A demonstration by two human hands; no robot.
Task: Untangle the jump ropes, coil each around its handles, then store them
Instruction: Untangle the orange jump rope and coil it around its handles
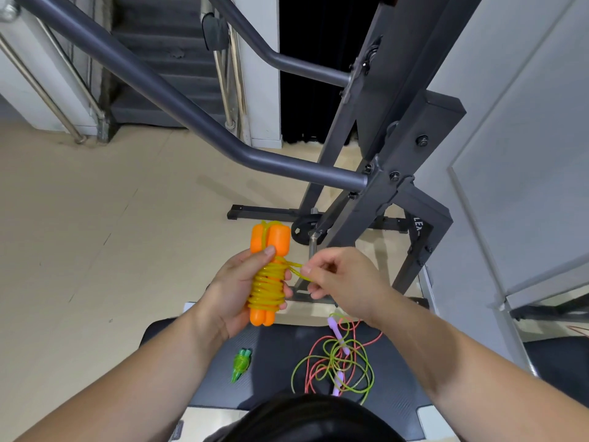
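Your left hand grips the orange handles mid-air, yellow rope coiled round them; your right hand pinches the loose end beside the coil. Risk: slack there would likely let turns spring loose before tucking. Second rope lies tangled, near right.

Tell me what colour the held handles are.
Orange; the handles under the yellow rope show best in the head view.
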